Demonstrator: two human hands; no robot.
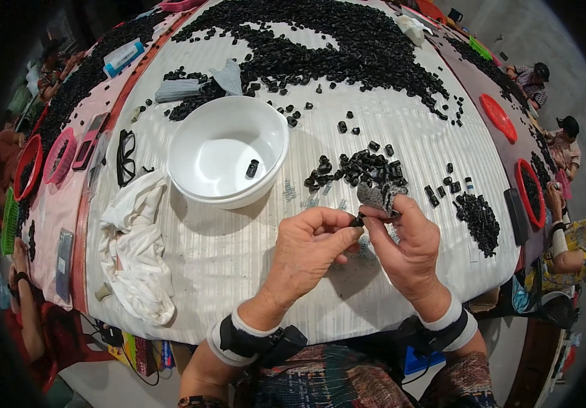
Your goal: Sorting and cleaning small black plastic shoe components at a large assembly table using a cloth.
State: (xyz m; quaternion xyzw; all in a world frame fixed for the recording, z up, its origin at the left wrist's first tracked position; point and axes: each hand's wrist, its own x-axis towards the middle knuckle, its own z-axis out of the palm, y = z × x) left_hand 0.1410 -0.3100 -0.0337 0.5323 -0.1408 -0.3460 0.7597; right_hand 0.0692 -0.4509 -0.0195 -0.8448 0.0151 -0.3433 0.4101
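My left hand point(310, 248) and my right hand point(405, 241) meet above the white striped table point(238, 272), both pinching one small black plastic part point(358, 219) between their fingertips. A grey fabric cover point(376, 197) sits over my right index finger. Just beyond the hands lies a small heap of black parts point(357, 168), with a few tiny metal springs point(313, 198) beside it. A white bowl point(228, 160) stands to the left of the hands with a single black part point(252, 168) inside.
A huge spread of black parts point(333, 41) covers the far table, and a small pile point(478, 216) lies at right. White cloth point(140, 251), black glasses point(125, 156) and phones lie left. Red baskets point(529, 192) and other seated people ring the neighbouring tables.
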